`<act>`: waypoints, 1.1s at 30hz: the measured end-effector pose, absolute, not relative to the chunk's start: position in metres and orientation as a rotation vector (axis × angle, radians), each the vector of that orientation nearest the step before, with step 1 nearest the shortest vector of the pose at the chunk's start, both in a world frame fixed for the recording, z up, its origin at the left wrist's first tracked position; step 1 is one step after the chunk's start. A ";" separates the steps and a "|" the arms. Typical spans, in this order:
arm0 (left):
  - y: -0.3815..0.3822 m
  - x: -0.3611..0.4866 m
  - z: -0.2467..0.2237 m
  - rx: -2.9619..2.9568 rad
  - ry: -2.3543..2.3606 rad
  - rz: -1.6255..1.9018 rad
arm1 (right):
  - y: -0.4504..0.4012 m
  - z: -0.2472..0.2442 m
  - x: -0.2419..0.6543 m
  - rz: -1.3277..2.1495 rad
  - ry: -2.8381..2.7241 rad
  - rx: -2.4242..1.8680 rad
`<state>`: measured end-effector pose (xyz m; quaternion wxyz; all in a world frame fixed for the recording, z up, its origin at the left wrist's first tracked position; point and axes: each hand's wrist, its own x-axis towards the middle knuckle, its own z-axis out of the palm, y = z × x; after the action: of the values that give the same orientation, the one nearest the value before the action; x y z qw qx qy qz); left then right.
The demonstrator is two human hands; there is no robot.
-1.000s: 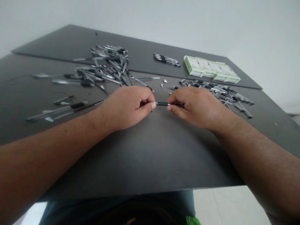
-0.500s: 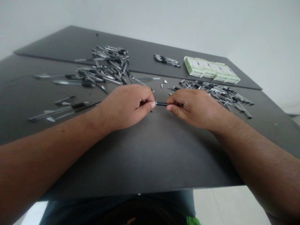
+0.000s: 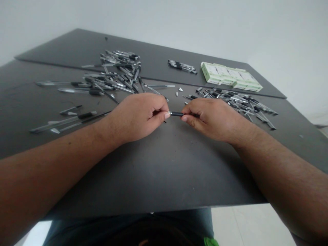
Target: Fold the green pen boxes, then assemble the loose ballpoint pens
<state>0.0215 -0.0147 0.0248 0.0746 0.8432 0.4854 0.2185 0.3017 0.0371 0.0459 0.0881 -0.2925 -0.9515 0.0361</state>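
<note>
A dark pen (image 3: 176,113) is stretched level between my two hands over the grey table (image 3: 164,164). The fingertips of my left hand (image 3: 146,116) pinch its silvery left end. My right hand (image 3: 212,118) grips the black part on the right, and the rest of the pen is hidden in its fingers. Beyond my left hand lies a large heap of pens and pen parts (image 3: 110,80). Another pile of pen parts (image 3: 235,100) spreads just past my right hand. Two small silvery tips (image 3: 180,89) rest between the piles.
A small group of pens (image 3: 181,66) lies at the back middle. Green and white boxes (image 3: 230,76) stand side by side at the back right. Several loose pens (image 3: 66,121) lie beside my left forearm. The table's front edge runs below my hands.
</note>
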 end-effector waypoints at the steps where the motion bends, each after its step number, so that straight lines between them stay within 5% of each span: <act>1: -0.014 0.022 0.025 2.534 1.450 0.660 | 0.037 0.046 0.302 0.105 -2.835 -0.865; 24: -0.005 0.006 0.013 2.447 1.390 0.897 | 0.045 0.038 0.306 0.097 -2.670 -0.940; 33: 0.004 0.001 -0.001 2.722 1.288 0.561 | 0.051 0.036 0.309 0.060 -2.585 -1.009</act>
<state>0.0006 0.0044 -0.0013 0.0392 0.8879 0.4202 0.1832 0.3092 0.0511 0.0361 0.1819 -0.3574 -0.9158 0.0213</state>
